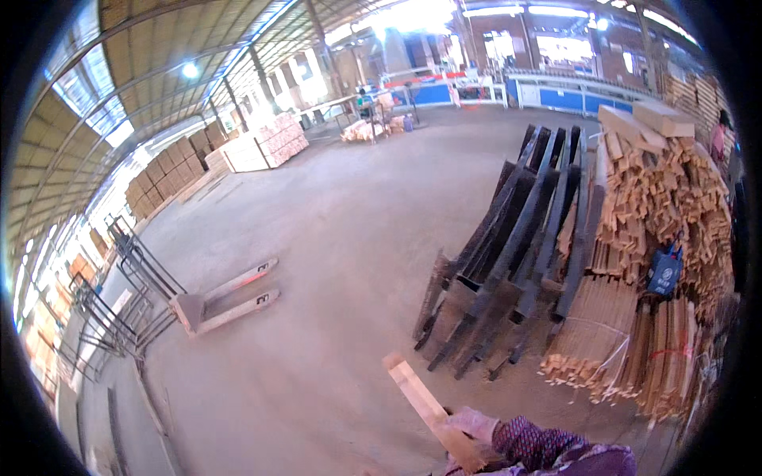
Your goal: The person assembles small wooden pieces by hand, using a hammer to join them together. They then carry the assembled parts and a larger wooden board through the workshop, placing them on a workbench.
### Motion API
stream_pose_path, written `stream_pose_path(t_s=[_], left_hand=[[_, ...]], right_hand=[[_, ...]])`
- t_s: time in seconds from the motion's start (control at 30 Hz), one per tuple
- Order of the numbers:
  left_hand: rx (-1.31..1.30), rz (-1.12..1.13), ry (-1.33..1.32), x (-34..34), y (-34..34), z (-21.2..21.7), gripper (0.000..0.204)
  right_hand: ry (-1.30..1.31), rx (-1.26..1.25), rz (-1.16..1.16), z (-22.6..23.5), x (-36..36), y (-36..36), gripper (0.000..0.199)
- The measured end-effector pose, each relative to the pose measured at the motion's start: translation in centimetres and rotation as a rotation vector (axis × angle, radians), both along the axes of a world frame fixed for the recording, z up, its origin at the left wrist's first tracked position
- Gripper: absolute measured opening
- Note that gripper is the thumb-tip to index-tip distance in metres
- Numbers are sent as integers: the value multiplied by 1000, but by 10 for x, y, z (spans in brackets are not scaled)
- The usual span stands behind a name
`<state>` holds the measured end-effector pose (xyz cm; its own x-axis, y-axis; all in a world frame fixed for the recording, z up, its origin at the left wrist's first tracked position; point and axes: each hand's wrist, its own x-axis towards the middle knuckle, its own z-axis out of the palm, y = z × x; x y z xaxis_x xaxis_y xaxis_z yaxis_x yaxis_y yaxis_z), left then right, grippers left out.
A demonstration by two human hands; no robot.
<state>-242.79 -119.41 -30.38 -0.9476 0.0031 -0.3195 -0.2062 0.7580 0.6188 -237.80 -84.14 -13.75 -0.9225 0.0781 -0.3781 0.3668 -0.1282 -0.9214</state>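
At the bottom of the view, my right hand (pixel 474 424), in what looks like a pale glove, is closed around a short wooden board (pixel 417 390). The board slants from the lower edge up to the left, its far end sticking out over the concrete floor. A dark purple patterned sleeve (pixel 536 444) covers that forearm, which comes in from the lower right. My left hand is out of the picture.
Black metal beams (pixel 516 238) lie stacked ahead to the right. Beside them rises a pile of wood strips (pixel 659 198) with a dark blue bag (pixel 665 271). A pallet jack (pixel 230 301) stands on the left. Lumber stacks (pixel 266 143) and a blue roller conveyor (pixel 563 97) lie farther off.
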Motion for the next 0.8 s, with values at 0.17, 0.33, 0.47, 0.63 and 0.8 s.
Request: stream_pose_path(t_s=[0.17,0.33,0.47,0.63,0.8], left_hand=[[13,4,-176,-139,80,53,63],[-21,-2,-172,-293,113,49,63],[-25,-48,-177,-436,140,40,63],[14,-52,-172,-618,164,25,63],[270,-136,208,-836,274,31,20]], right_hand=[[-80,131,5,23,-161,45,71],[-18,127,-21,41,-301,68,73],[-84,345,-120,1,-405,96,73],[-138,165,-190,-10,-522,147,69],[-66,167,-274,20,-630,199,74]])
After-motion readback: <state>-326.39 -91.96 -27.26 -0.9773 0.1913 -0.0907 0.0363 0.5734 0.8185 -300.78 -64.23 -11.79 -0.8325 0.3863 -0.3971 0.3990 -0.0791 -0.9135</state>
